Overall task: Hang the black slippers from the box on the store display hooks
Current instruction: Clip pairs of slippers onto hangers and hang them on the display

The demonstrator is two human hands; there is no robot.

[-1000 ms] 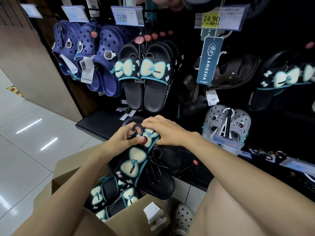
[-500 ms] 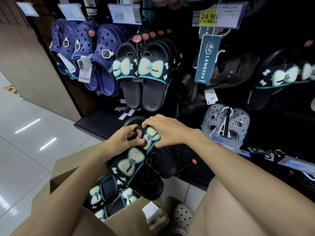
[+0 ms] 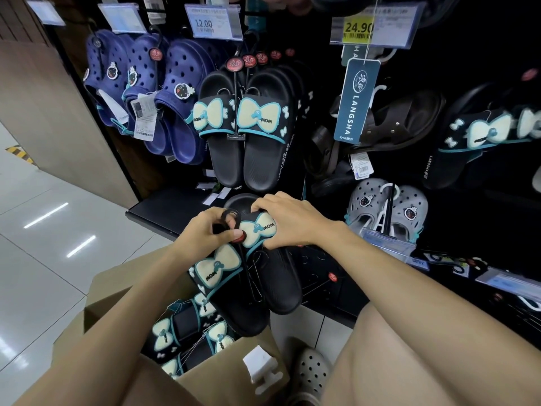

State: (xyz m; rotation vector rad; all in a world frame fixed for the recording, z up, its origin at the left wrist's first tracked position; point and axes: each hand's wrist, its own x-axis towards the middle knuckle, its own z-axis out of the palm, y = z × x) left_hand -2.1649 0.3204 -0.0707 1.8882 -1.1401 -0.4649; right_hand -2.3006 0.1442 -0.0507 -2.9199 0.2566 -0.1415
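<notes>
A pair of black slippers [image 3: 248,294] with cream bows hangs on a black plastic hanger [image 3: 229,215] in front of me, above the cardboard box [image 3: 216,373]. My left hand [image 3: 205,232] pinches the hanger's hook and its red tag. My right hand [image 3: 289,222] grips the strap of the upper slipper from the right. More black slippers [image 3: 187,332] lie inside the box. Several identical pairs [image 3: 248,127] hang on the display hook [image 3: 248,58] straight above my hands.
Blue clogs [image 3: 152,92] hang to the left, dark sandals [image 3: 389,124] and grey clogs [image 3: 386,206] to the right. Price tags [image 3: 215,23] sit above the hooks. A black shelf edge [image 3: 164,212] juts out behind my hands. A white plastic piece [image 3: 260,366] rests on the box flap.
Both hands have kept their hold and lifted the pair slightly out of the box, toward the display.
</notes>
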